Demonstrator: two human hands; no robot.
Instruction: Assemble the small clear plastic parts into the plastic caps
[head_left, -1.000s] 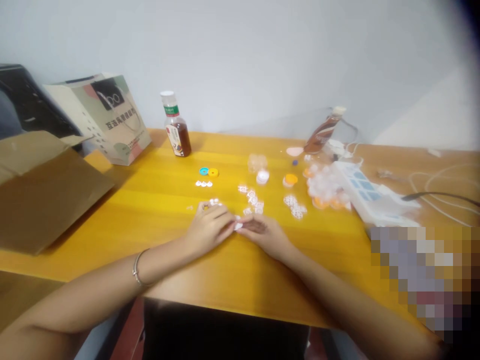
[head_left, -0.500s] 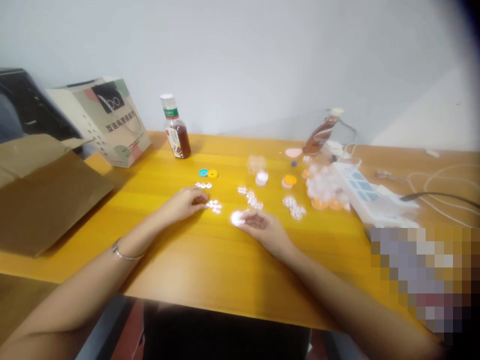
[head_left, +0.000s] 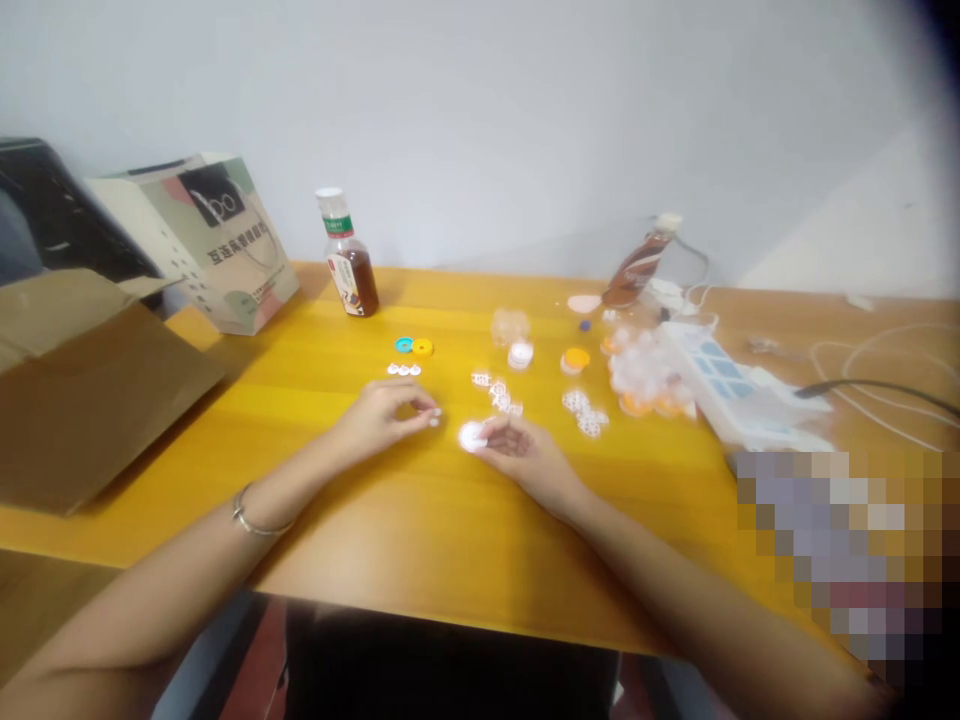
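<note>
White disc (head_left: pixel 471 437) is in your right hand (head_left: pixel 529 460), pinched at its near-right edge between thumb and fingers, just above or on the tabletop (head_left: pixel 450 560); blur hides which. A second ago both hands met at it; now only the right keeps hold, so your left has been freed for other work. Your left hand (head_left: pixel 382 415) is just left of the disc, thumb and forefinger drawn close together. Half a second ago small white pieces showed beside its fingertips; now the hand covers that spot. White specks show at its tips, but you cannot tell from this view whether they are nails or a gripped piece.

Farther out, beyond your right hand, you have patterned white cutouts (head_left: pixel 499 393), with a second cluster of cutouts (head_left: pixel 586 413) to the right. Past your left hand lie three white pieces (head_left: pixel 404 370) in a row, then a blue ring (head_left: pixel 404 345) and a yellow ring (head_left: pixel 423 347) side by side. A white round stack (head_left: pixel 520 355) and an orange-topped piece (head_left: pixel 576 360) stand toward the far side. These all look to lie as they did a moment ago, so the change is in your left hand alone.
</note>
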